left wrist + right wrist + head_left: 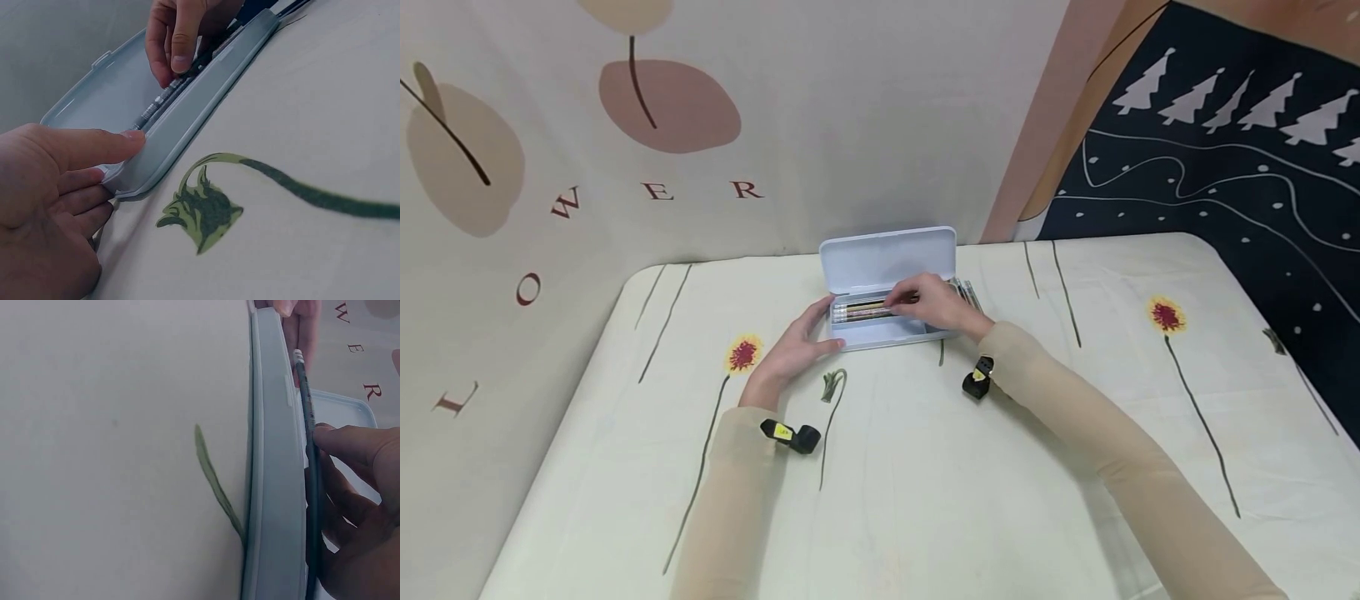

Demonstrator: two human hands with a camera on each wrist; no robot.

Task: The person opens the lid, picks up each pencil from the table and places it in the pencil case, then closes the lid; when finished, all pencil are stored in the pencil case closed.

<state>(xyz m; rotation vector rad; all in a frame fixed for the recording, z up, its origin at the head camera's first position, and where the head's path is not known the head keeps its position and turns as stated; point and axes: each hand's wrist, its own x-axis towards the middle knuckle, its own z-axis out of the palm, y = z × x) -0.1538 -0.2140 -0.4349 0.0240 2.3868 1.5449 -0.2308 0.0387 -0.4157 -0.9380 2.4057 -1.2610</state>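
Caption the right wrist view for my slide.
Right grip pinching a pencil at an open pencil case, left grip holding its end.

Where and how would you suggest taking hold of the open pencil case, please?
I'd grip the pencil case at its left end, from the left, thumb at the front corner, as the left hand does: that end is short, and the raised lid stands along the back.

Red ltrs "LOWER" (pixel 566 202), on bkgd cloth (pixel 880 125), yellow wrist-cam lbls (pixel 783 432) illegible

pencils (pixel 859 312) in case (pixel 886 334), lid (pixel 887 260) behind, more pencils (pixel 972 295) right, table (pixel 895 467) beneath
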